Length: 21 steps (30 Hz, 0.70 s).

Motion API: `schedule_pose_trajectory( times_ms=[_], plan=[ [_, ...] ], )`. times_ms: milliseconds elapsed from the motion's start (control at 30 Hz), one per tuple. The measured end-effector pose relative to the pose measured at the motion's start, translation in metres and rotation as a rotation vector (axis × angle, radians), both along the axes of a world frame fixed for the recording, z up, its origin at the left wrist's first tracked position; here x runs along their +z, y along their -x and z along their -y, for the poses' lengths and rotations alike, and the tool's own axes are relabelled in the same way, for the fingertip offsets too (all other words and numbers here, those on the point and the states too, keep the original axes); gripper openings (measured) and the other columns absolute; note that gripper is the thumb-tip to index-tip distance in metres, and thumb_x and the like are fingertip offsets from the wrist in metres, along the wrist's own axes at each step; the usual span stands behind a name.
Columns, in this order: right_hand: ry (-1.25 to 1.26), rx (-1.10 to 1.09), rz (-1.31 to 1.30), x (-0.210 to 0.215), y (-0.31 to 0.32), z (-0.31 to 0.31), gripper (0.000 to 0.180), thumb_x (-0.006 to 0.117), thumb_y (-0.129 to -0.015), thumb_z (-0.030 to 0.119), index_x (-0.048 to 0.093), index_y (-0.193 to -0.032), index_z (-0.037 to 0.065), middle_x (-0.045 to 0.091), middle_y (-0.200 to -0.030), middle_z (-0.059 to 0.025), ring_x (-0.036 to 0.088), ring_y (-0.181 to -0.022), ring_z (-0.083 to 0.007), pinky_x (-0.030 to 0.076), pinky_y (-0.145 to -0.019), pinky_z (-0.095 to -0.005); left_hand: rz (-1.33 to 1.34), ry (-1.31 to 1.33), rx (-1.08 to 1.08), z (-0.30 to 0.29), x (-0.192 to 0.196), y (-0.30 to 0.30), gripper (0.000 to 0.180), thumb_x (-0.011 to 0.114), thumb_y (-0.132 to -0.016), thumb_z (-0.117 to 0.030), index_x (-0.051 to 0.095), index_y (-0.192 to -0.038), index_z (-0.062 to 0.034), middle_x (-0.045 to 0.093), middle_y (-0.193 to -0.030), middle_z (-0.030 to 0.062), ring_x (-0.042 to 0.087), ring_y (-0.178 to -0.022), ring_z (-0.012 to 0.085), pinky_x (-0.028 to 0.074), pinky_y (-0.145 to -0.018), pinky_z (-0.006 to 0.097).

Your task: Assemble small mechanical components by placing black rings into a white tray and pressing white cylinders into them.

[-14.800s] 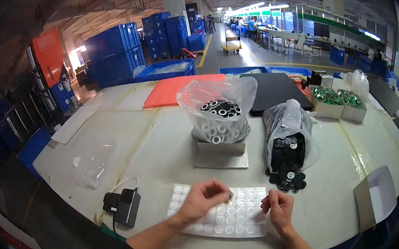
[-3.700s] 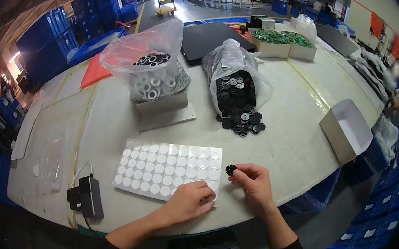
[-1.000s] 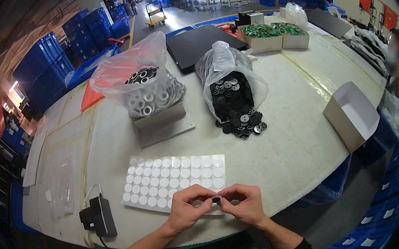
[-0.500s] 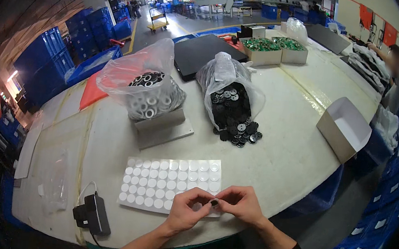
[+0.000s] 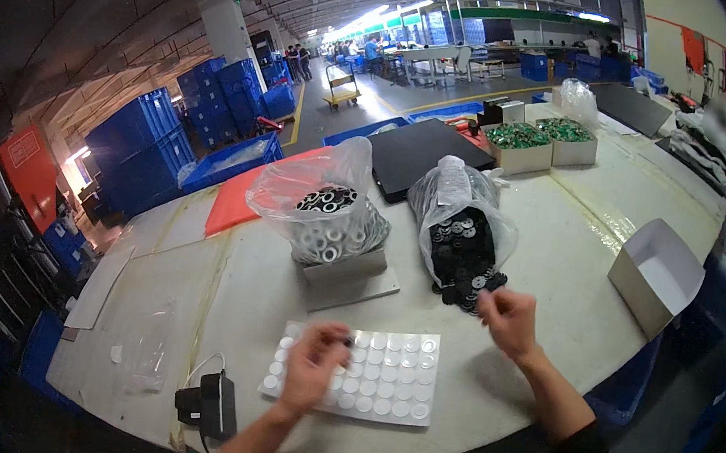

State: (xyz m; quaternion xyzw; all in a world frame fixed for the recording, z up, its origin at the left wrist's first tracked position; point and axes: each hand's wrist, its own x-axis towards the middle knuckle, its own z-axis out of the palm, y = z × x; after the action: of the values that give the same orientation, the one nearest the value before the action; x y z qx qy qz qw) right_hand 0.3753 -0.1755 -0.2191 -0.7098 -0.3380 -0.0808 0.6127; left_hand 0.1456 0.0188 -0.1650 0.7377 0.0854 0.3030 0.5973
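Observation:
A white sheet of round white stickers lies on the table before me. Over its left part is my left hand, fingers closed on a small black disc, mostly hidden by the fingertips. My right hand is at the near right edge of a pile of black discs. Its fingers are curled but blurred, so I cannot see whether they hold anything. The discs spill from a clear plastic bag lying on its side. To the left, an open clear bag of black and grey rings rests on a grey stand.
A black power adapter with a cable sits at the near left. An open white box stands at the right edge. Farther back are boxes of green parts, a black flat panel and a red sheet.
My hands have parted. The left, with the black disc, has moved left over the sheet; the right has gone forward and right to the disc pile. The whole view has shifted.

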Motion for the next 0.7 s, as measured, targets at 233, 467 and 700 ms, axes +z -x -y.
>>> schedule_pose_trajectory(
  times_ms=[233,467,700],
  plan=[
    [0.261,-0.074,0.129,-0.012,-0.054,0.006,0.014,0.068,-0.074,0.017,0.065,-0.074,0.003,0.065,-0.07,-0.0125,0.063,-0.061,-0.0241,0.05,-0.059,-0.0331,0.196,-0.348,0.271,-0.115,0.116,-0.105,0.021,0.051,-0.083,0.001,0.054,-0.103,-0.002,0.052,-0.074,0.0011,0.048,-0.061,0.0068,0.041,-0.055,0.022],
    [0.486,-0.009,0.078,-0.007,-0.052,0.027,0.02,0.07,-0.067,0.02,0.069,-0.083,0.009,0.06,-0.079,-0.0115,0.062,-0.07,-0.0265,0.05,-0.067,-0.0354,0.038,-0.567,0.436,-0.179,0.151,-0.162,0.021,0.054,-0.08,0.002,0.046,-0.098,-0.0061,0.052,-0.069,0.0031,0.049,-0.058,0.0091,0.04,-0.052,0.023],
    [0.544,-0.081,0.051,-0.013,-0.05,0.036,0.016,0.068,-0.069,0.013,0.069,-0.085,0.008,0.058,-0.082,-0.0126,0.06,-0.071,-0.0279,0.05,-0.068,-0.0373,0.247,-0.22,-0.095,-0.091,0.111,-0.124,0.025,0.059,-0.081,0.004,0.04,-0.093,-0.0058,0.057,-0.075,0.0055,0.06,-0.068,0.0131,0.051,-0.063,0.026]
  ],
)
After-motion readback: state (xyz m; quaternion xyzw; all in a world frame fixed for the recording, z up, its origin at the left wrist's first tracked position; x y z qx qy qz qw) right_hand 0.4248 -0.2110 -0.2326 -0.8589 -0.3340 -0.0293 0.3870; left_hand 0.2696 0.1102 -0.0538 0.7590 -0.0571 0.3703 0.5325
